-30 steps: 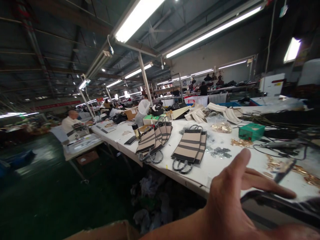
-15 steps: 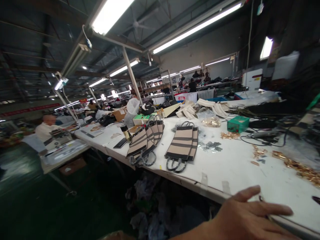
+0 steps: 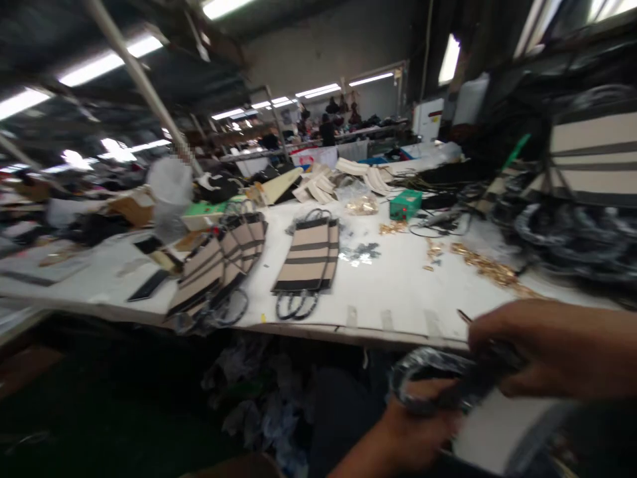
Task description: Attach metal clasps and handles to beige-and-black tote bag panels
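My left hand (image 3: pixel 415 431) is low at the table's near edge, its fingers curled around a dark looped bag handle (image 3: pixel 438 382). My right hand (image 3: pixel 552 348) reaches in from the right with its fingers closed on the same dark handle, just above the left hand. A pale bag panel (image 3: pixel 490 431) lies under both hands at the bottom right. Motion blurs both hands. A beige bag with dark stripes (image 3: pixel 306 255) lies flat on the white table (image 3: pixel 398 292) ahead of me, and a fanned row of similar bags (image 3: pixel 219 262) lies to its left.
Gold metal fittings (image 3: pixel 490 269) are scattered on the right of the table, near a green box (image 3: pixel 405 204) and black cables. A heap of striped bags with dark handles (image 3: pixel 577 199) stands at the far right. Scraps lie on the floor under the table. People work at distant tables.
The view swung right and down. My left hand went from open and spread above the table edge to closed on the dark handle. My right hand came into view, gripping it too.
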{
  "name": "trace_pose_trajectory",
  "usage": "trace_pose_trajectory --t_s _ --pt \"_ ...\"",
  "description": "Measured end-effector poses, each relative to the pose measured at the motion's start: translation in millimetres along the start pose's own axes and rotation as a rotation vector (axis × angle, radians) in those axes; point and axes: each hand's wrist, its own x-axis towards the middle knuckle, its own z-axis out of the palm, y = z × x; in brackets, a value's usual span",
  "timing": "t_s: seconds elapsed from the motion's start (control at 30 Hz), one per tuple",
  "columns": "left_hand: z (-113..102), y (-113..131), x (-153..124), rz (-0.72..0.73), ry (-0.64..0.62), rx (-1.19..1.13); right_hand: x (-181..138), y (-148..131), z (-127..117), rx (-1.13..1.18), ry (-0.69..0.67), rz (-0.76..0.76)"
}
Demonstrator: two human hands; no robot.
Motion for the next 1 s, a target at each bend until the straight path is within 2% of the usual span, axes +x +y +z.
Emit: trace_pose_trajectory --t_s 0.13,0.3,0.53,0.73,0.8,0.87,0.93,1.0 --pt "3.4 -32.8 14.9 -0.072 0.189 -0.226 0.3 47.2 -3.5 -0.078 -0.199 0.152" --pt "-3.4 -60.1 32.5 -0.146 0.383 -0.475 13.0 75.3 -0.3 -0.162 -0.377 0.058" --pt "-20.1 -74.4 56.1 -0.196 0.598 -0.675 72.4 84.2 40.7 -0.217 -0.43 0.039" --pt "-22.4 -69.9 69.2 -0.229 0.643 -0.714 83.9 109.1 53.4 -0.096 -0.425 0.097" --pt "-22.0 -66.4 74.1 -0.243 0.674 -0.707 82.2 118.9 54.2 -0.055 -0.409 0.124" --pt "-21.1 -63.4 78.8 -0.252 0.718 -0.695 77.0 125.0 55.2 -0.006 -0.332 0.131" --pt "-19.7 -60.6 82.7 -0.259 0.752 -0.69 66.7 124.3 56.0 0.116 -0.131 0.138" --pt "-18.0 -57.8 85.2 -0.265 0.776 -0.7 51.9 115.7 57.0 0.364 0.147 0.183"
